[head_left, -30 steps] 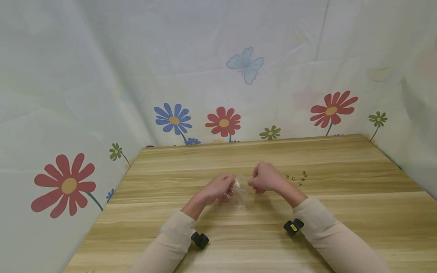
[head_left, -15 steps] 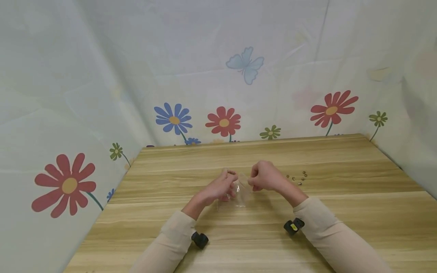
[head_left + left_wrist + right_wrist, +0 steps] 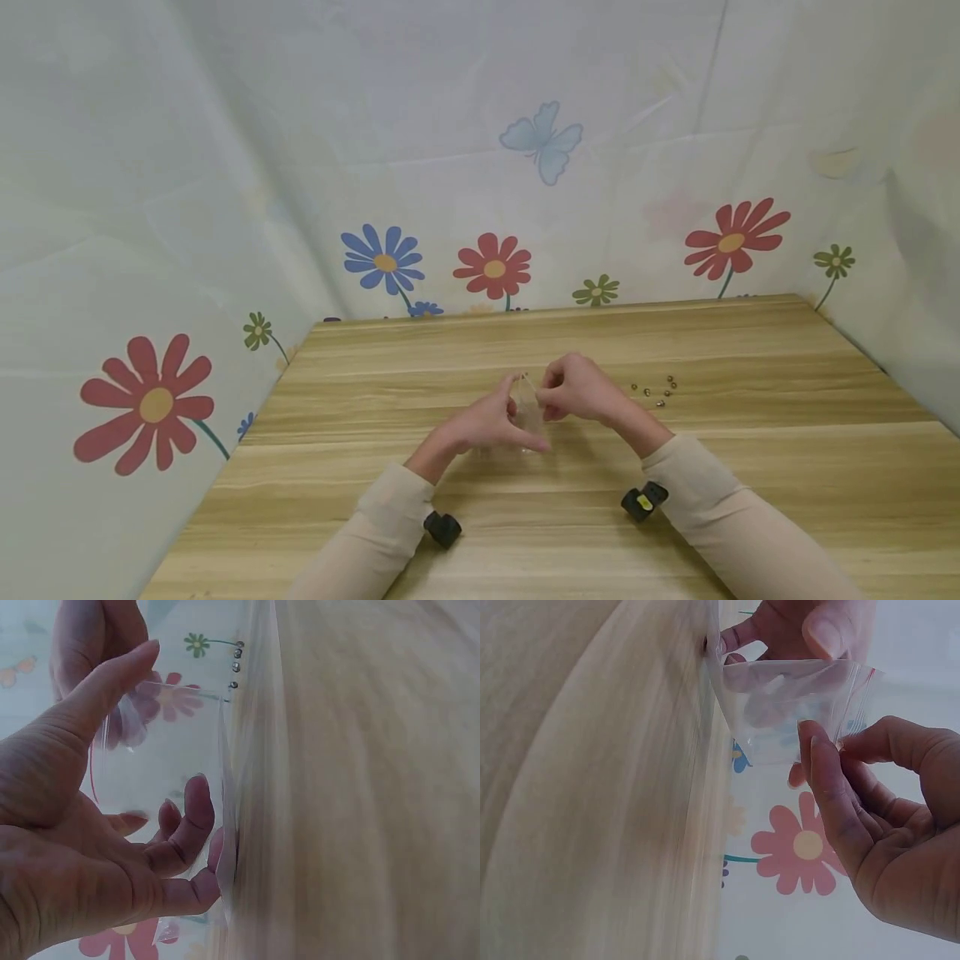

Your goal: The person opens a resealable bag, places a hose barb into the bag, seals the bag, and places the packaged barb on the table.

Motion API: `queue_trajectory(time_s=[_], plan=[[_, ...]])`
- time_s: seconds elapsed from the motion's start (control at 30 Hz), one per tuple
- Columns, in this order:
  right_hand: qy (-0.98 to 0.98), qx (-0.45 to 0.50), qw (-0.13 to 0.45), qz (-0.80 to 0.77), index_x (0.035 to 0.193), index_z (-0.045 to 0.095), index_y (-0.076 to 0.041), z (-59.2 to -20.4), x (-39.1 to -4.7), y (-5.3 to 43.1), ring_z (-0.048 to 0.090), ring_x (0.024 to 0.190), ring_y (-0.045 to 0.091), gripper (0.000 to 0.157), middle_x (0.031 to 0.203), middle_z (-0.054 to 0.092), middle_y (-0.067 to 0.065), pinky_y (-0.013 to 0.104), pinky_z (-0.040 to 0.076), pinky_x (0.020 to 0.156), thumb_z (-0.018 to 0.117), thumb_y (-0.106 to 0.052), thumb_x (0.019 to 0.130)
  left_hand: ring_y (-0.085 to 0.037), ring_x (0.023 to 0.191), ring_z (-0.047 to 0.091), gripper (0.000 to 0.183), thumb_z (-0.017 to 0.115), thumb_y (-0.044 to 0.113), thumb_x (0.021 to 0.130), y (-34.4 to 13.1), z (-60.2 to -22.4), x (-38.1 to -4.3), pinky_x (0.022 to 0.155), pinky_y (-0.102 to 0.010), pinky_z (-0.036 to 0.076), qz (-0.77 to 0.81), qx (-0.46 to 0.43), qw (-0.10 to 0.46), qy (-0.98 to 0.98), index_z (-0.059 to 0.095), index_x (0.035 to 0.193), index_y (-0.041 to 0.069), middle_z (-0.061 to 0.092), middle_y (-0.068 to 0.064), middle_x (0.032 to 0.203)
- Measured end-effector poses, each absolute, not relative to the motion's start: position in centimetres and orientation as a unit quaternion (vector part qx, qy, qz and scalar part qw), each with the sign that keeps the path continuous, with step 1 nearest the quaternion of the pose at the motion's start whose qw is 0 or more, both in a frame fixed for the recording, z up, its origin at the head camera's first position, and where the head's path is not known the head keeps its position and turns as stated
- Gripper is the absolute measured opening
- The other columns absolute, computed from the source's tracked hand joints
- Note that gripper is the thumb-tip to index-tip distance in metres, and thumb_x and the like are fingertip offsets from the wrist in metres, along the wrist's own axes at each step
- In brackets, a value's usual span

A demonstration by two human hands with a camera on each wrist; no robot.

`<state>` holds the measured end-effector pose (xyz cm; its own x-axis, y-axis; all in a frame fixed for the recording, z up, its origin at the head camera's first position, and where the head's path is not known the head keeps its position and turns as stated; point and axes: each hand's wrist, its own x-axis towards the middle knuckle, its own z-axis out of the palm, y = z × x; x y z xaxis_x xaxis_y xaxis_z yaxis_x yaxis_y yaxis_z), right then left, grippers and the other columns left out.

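Note:
A clear zip bag [image 3: 787,697] with a red line along its mouth stands on its edge between the hands. My right hand [image 3: 581,387] pinches the bag near its zip strip, between thumb and fingers, as the right wrist view shows. My left hand [image 3: 491,421] is spread around the bag's other side, thumb apart from the loosely bent fingers; in the left wrist view the lower fingers [image 3: 196,817] lie by the plastic. To the right of the right hand, several small shiny metal pieces [image 3: 668,393] lie scattered; their exact kind is too small to tell.
The wood-grain table [image 3: 420,358] reaches back to a pale cloth backdrop [image 3: 420,167] printed with flowers and a butterfly. A black wrist camera [image 3: 442,529] sits by the left sleeve, another camera [image 3: 642,502] by the right.
My left hand has let go of the bag's edge and opened, its thumb swinging out toward the near side. The right hand keeps its pinch, shifting slightly left. The metal pieces stay put.

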<state>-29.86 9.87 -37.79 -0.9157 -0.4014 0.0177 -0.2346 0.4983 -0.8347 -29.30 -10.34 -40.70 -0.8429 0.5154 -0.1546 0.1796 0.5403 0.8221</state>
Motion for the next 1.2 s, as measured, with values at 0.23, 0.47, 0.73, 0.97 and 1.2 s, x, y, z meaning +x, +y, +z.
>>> queue_trajectory(time_s=[0.23, 0.47, 0.73, 0.97, 1.2], plan=[[0.866, -0.182, 0.085, -0.459, 0.076, 0.066, 0.000, -37.9, -30.0, 10.0, 0.070, 0.063, 0.020, 0.013, 0.068, 0.068, 0.009, 0.032, 0.058, 0.061, 0.060, 0.001, 0.087, -0.024, 0.090, 0.053, 0.107, 0.084, 0.040, 0.081, -10.4, -41.0, -29.4, 0.075, -0.036, 0.043, 0.440, 0.200, 0.189, 0.855, 0.013, 0.156, 0.012, 0.054, -0.015, 0.107], [0.875, -0.173, 0.083, -0.445, 0.078, 0.066, 0.000, -37.7, -30.2, 10.2, 0.069, 0.062, 0.018, 0.011, 0.073, 0.067, 0.010, 0.032, 0.058, 0.060, 0.062, 0.000, 0.087, -0.024, 0.097, 0.057, 0.080, 0.081, 0.035, 0.085, -10.4, -40.9, -29.5, 0.080, -0.037, 0.046, 0.463, 0.213, 0.189, 0.839, 0.029, 0.142, 0.011, 0.057, -0.012, 0.111], [0.893, -0.171, 0.076, -0.408, 0.076, 0.066, -0.002, -37.3, -30.2, 10.5, 0.068, 0.060, 0.017, 0.012, 0.073, 0.066, 0.011, 0.030, 0.056, 0.059, 0.064, -0.003, 0.088, -0.025, 0.096, 0.058, 0.078, 0.080, 0.036, 0.086, -10.3, -40.8, -29.5, 0.078, -0.037, 0.048, 0.453, 0.205, 0.190, 0.846, 0.032, 0.143, 0.011, 0.057, -0.010, 0.111], [0.900, -0.173, 0.079, -0.393, 0.071, 0.063, -0.002, -37.2, -30.2, 10.7, 0.067, 0.057, 0.017, 0.016, 0.065, 0.064, 0.007, 0.029, 0.055, 0.056, 0.064, -0.004, 0.087, -0.024, 0.095, 0.060, 0.073, 0.080, 0.036, 0.086, -10.2, -40.8, -29.4, 0.078, -0.037, 0.048, 0.444, 0.199, 0.186, 0.854, 0.037, 0.141, 0.016, 0.059, -0.010, 0.110], [0.904, -0.173, 0.085, -0.382, 0.069, 0.063, -0.003, -37.3, -30.3, 10.8, 0.066, 0.055, 0.017, 0.017, 0.063, 0.064, 0.007, 0.028, 0.054, 0.054, 0.064, -0.005, 0.086, -0.024, 0.096, 0.059, 0.073, 0.080, 0.037, 0.085, -10.2, -41.0, -29.4, 0.079, -0.038, 0.049, 0.437, 0.203, 0.179, 0.858, 0.040, 0.141, 0.013, 0.058, -0.008, 0.113]])
